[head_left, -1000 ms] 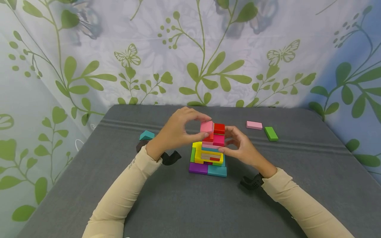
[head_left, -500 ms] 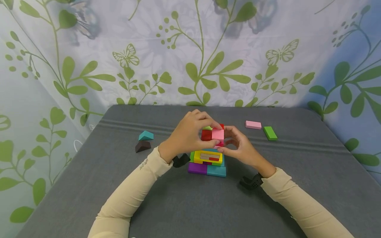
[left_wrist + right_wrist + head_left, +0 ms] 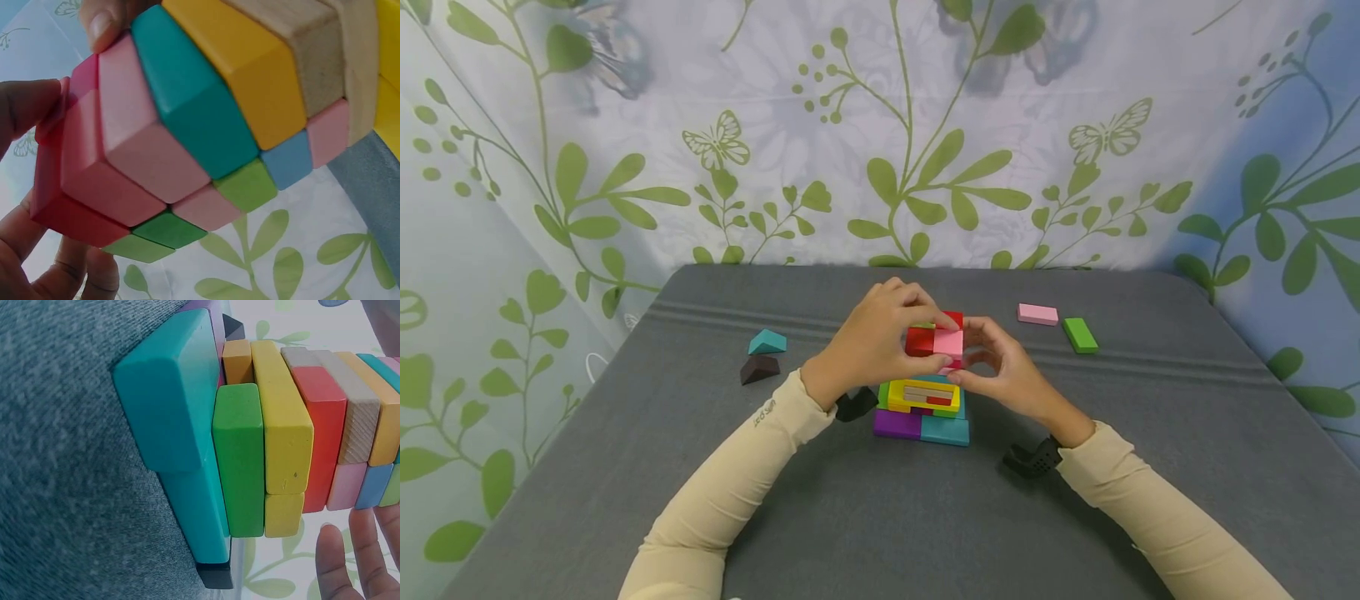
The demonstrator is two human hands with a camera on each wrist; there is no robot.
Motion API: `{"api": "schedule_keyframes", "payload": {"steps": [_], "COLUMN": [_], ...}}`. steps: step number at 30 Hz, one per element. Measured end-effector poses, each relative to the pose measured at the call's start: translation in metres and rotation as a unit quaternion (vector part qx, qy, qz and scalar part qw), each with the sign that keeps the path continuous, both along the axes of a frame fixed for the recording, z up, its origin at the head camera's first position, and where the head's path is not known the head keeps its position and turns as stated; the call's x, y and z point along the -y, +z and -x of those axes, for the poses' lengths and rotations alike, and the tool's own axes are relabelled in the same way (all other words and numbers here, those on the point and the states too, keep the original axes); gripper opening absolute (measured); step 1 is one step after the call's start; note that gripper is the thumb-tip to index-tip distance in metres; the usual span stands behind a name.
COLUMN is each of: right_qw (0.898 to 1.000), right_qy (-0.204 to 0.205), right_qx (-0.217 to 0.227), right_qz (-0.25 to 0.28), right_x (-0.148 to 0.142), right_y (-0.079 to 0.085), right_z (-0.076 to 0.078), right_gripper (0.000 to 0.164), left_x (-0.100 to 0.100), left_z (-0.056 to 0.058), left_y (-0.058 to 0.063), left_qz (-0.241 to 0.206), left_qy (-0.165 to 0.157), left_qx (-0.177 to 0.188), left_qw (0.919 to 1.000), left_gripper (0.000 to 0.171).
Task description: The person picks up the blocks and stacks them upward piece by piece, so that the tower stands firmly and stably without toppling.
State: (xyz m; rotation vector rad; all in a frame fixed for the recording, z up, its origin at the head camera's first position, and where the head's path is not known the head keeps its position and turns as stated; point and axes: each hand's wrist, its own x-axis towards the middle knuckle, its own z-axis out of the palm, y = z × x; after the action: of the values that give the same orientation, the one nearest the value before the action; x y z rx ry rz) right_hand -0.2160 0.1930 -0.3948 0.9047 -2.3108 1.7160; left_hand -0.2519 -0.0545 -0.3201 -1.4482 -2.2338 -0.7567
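Note:
A tower of colourful wooden blocks [image 3: 922,396] stands on the grey table, with purple and teal blocks at its foot. At its top, my left hand [image 3: 876,333] pinches a small pink block [image 3: 948,342] between thumb and fingers. That block sits at the front right, beside a red block [image 3: 920,342]. My right hand [image 3: 1015,371] holds the upper tower from the right, thumb at the front and fingers along the side. The left wrist view shows the stacked layers close up, a teal block [image 3: 187,94] among them. Left fingers partly hide the top layer.
Left of the tower lie a teal triangular block [image 3: 768,342] and a dark brown one [image 3: 760,369]. A pink block [image 3: 1037,314] and a green block [image 3: 1080,335] lie at the back right of the grey table [image 3: 850,525]. Behind hangs a leaf-patterned curtain [image 3: 820,167].
My left hand has moved right with the pink block, from the tower top's left side to its front right. The right hand has stayed in place.

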Motion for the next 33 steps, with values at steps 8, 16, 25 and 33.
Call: {"api": "schedule_keyframes", "payload": {"steps": [8, 16, 25, 33], "right_qw": [1.000, 1.000, 1.000, 1.000], "right_qy": [-0.003, -0.014, -0.017, -0.018], "right_qx": [0.006, 0.017, 0.001, 0.007], "right_qz": [-0.001, 0.003, 0.023, 0.001], "right_x": [0.001, 0.000, 0.001, -0.001], "right_y": [0.001, 0.003, 0.009, 0.012], "right_z": [0.000, -0.003, -0.007, -0.008], "right_gripper": [0.061, 0.065, 0.056, 0.056], "left_x": [0.018, 0.046, 0.045, 0.045], "left_z": [0.008, 0.024, 0.027, 0.027], "left_y": [0.000, 0.000, -0.007, -0.008], "left_qz": [-0.010, 0.008, 0.015, 0.013], "left_qy": [-0.019, 0.000, 0.007, 0.000], "left_qx": [0.088, 0.258, 0.294, 0.293], "left_qw": [0.9959, 0.9661, 0.9556, 0.9560], "left_gripper": [0.066, 0.077, 0.066, 0.065]}}
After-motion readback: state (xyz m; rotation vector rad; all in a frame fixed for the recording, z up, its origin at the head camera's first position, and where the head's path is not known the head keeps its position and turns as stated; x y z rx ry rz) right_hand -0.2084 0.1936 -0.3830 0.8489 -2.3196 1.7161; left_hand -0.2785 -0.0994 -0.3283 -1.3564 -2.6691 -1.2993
